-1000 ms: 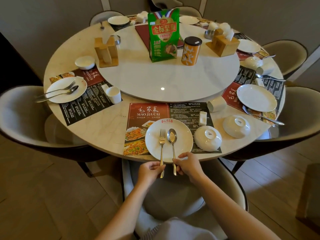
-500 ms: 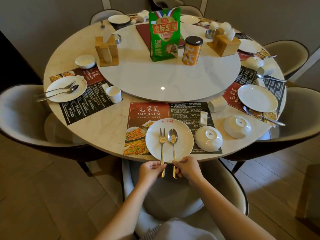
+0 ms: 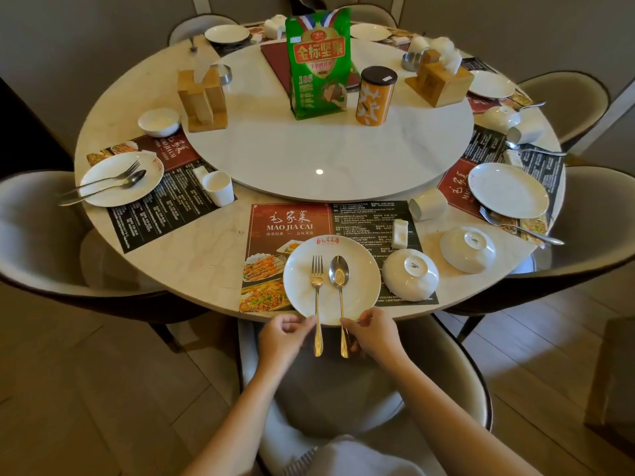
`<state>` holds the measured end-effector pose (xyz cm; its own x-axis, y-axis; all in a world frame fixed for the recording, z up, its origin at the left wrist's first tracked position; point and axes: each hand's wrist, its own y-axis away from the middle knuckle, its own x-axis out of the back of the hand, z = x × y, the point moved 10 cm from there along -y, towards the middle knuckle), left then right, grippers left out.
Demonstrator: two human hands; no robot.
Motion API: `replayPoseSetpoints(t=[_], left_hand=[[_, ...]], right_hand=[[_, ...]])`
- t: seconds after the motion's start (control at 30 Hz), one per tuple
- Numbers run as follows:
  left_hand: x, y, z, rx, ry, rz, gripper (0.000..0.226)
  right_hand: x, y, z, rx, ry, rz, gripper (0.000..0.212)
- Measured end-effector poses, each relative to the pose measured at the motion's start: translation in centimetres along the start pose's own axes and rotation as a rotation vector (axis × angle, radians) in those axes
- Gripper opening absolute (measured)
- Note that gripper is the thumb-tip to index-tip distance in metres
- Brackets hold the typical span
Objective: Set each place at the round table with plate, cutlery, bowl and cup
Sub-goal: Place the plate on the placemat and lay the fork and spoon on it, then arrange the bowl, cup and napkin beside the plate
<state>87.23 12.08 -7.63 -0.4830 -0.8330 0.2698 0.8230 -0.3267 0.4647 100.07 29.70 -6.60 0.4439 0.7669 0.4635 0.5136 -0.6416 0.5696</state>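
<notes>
Fork (image 3: 317, 297): I see it lengthwise on the plate (image 3: 364, 280), handle overhanging the table (image 3: 192, 269) edge toward me.
Spoon (image 3: 340, 286): parallel, just right.
Left hand (image 3: 283, 338): fingers pinch the fork handle.
Right hand (image 3: 374, 334): fingers pinch the spoon handle.

Six plates (image 3: 331, 266), four bowls (image 3: 410, 274), three forks (image 3: 316, 276).

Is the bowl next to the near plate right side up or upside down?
Upside down: the bowl shows its round foot ring and base mark on top, rim on the mat.
</notes>
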Motion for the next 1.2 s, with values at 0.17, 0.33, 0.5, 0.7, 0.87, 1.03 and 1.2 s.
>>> replayPoseSetpoints(t=[0.17,0.33,0.5,0.7,0.87,1.03,1.2], left_hand=[[4.9,-2.8,4.1,-0.268,-0.181,0.283,0.024],[5.3,-7.3,6.5,-0.429,-0.463,0.291,0.026],[3.6,-10.0,6.0,-0.505,-0.665,0.192,0.039],[3.3,-10.5,5.7,-0.623,-0.787,0.223,0.038],[3.4,-10.7,5.6,-0.626,-0.792,0.232,0.039],[3.5,-10.8,5.6,-0.625,-0.790,0.238,0.042],[3.7,-10.7,5.7,-0.620,-0.776,0.250,0.044]], right_hand=[[5.3,-1.3,-4.8,0.272,0.330,0.225,0.013],[10.8,-6.6,-9.4,0.435,0.435,0.351,0.025],[13.7,-15.2,-10.4,0.445,0.593,0.202,0.045],[10.8,-18.0,-11.7,0.605,1.052,-0.114,0.045],[11.2,-19.0,-12.1,0.613,0.941,-0.097,0.030],[11.2,-21.1,-12.9,0.531,0.814,0.039,0.046],[9.6,-20.8,-15.2,0.531,0.720,0.122,0.042]])
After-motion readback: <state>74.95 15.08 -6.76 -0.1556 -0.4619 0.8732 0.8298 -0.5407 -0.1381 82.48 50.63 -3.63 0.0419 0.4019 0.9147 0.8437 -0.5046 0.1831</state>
